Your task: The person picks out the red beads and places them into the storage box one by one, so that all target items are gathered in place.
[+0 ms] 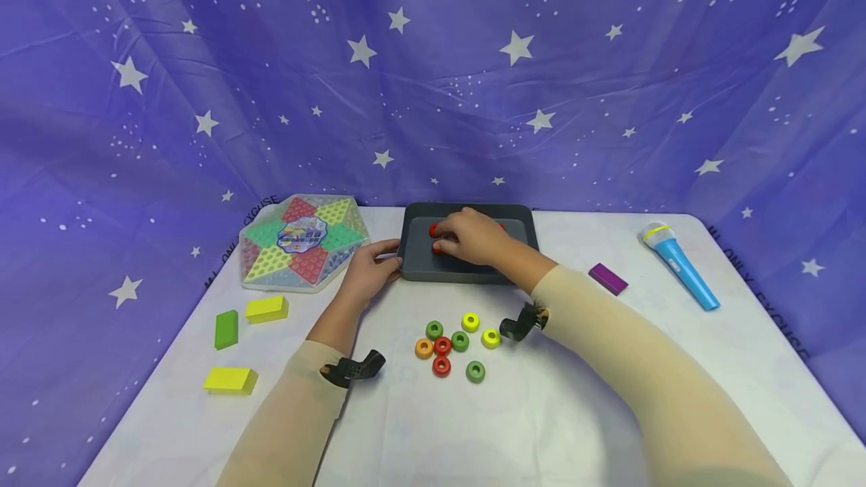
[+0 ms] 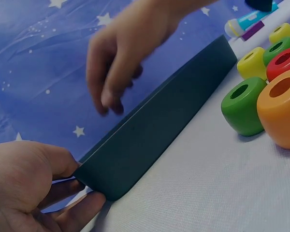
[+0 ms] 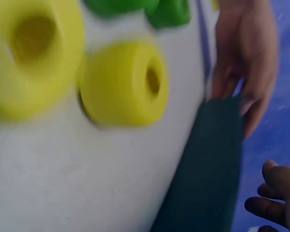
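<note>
A dark grey tray (image 1: 419, 270) lies at the back of the table, with several red beads (image 1: 501, 226) in it. My left hand (image 1: 368, 270) grips the tray's near left corner; in the left wrist view its fingers (image 2: 84, 210) touch the lower edge and another digit is at the rim. Over the tray is my right hand (image 1: 473, 237), fingers pointing down and loosely bent. In the head view its fingertips overlap two red beads on the left side. Nothing shows between these fingers (image 2: 111, 82) in the left wrist view.
Loose beads lie in front of the tray: yellow (image 1: 490, 338), green (image 1: 476, 372), red (image 1: 441, 366) and orange (image 1: 424, 348). A star-patterned game board (image 1: 304, 243), yellow blocks (image 1: 267, 310) and a green block (image 1: 226, 329) are left. A purple block (image 1: 608, 279) and toy microphone (image 1: 683, 269) lie right.
</note>
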Demonstrator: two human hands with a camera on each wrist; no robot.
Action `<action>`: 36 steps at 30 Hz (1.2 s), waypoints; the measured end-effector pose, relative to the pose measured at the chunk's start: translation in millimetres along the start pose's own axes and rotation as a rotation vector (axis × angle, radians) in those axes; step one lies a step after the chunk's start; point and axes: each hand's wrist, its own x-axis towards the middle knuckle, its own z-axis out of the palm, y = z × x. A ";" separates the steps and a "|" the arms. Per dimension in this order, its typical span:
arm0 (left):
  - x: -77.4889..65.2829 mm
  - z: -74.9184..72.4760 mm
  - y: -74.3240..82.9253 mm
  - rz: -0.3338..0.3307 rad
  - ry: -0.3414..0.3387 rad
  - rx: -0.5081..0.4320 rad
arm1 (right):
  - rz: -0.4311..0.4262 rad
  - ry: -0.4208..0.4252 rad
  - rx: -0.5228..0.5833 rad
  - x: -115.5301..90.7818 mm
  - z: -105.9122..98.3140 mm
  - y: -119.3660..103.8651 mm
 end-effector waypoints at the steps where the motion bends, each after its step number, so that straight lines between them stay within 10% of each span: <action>1: 0.0 -0.2 0.1 0.003 0.000 0.003 | -0.009 0.001 0.024 -6.0 -3.6 -4.2; 18: 1.0 -3.5 0.0 -0.002 -0.001 -0.006 | -0.154 -0.135 0.140 -101.4 9.3 -68.9; 36: 2.7 -0.4 -1.5 -0.001 -0.007 -0.015 | -0.264 -0.145 -0.029 -107.4 36.2 -67.9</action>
